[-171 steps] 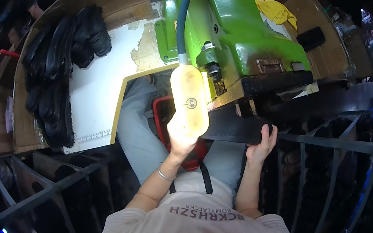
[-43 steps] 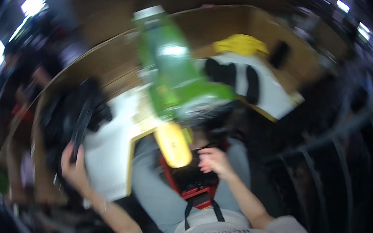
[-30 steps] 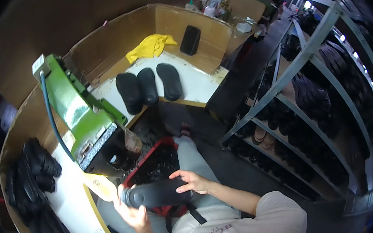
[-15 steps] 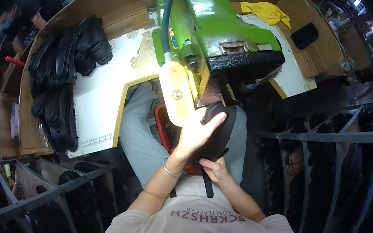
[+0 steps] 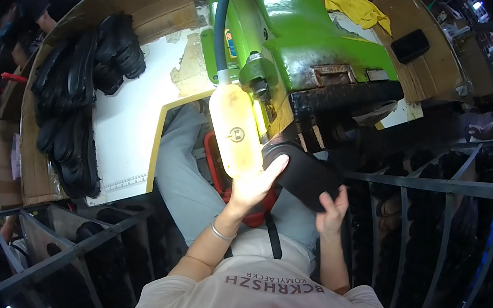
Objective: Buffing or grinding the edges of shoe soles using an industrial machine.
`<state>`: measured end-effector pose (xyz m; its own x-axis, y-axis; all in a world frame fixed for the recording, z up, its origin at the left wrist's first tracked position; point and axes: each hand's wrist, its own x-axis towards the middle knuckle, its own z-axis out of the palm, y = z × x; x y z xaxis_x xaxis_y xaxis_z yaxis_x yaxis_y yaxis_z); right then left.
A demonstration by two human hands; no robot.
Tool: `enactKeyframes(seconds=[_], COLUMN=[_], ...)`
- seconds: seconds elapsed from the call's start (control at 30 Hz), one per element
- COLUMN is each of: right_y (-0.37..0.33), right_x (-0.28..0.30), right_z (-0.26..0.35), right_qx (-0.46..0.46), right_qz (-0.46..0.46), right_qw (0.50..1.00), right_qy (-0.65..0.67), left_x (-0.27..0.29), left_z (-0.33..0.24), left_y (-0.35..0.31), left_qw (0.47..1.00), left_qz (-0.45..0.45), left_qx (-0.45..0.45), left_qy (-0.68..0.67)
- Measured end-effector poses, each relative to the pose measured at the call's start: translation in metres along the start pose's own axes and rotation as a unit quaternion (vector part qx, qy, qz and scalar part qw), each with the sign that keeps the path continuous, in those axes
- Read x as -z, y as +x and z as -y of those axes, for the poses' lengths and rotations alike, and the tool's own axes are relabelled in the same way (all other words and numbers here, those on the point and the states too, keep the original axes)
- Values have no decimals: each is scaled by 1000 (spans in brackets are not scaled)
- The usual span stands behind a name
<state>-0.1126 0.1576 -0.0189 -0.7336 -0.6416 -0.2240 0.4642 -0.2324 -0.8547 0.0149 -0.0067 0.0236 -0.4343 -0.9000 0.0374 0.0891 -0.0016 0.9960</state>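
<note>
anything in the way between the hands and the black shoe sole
Nothing visible is: the left hand has its thumb on the black shoe sole, and the right hand is at its lower right end. The yellow lamp overlaps part of the left hand, hiding some fingers.

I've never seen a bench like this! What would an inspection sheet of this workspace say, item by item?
Surface: white tabletop, with a worn beige patch and a ruler strip at its near edge.
Job's things: black sole at the green machine, contact unclear; pile of black soles at left.
Clutter: yellow cloth and black block, upper right.
Grip: left hand holds the sole's left end, thumb on top; right hand is at the other end, contact unclear.
Cables: blue-grey cable meets the yellow lamp.
Surroundings: cardboard walls; left metal rack; right metal rack; red container between the legs.
</note>
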Motion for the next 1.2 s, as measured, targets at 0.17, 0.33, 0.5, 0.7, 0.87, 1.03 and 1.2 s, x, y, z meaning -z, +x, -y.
enactKeyframes(seconds=[0.17,0.33,0.5,0.7,0.87,1.03,1.2], right_y=[48,75,78,77,101,108,100], right_x=[-8,-50,-73,-78,-39,-41,-54], right_z=[33,51,38,38,37,43,38], right_qx=[49,18,-7,34,74,110,78], right_qz=[8,24,113,147,77,23,65], right_qw=[999,999,994,986,994,994,995], right_qy=[-22,-25,-5,-67,3,13,14], left_x=[8,30,62,76,21,-1,30], left_z=[5,1,-17,-20,3,23,26], left_y=[0,-1,-7,-21,-4,10,3], left_qw=[978,994,995,999,988,980,984], left_qz=[30,19,-5,12,-60,-75,-61], left_qx=[-92,16,3,41,-134,-164,-162], left_qy=[186,-104,-99,-9,35,85,42])
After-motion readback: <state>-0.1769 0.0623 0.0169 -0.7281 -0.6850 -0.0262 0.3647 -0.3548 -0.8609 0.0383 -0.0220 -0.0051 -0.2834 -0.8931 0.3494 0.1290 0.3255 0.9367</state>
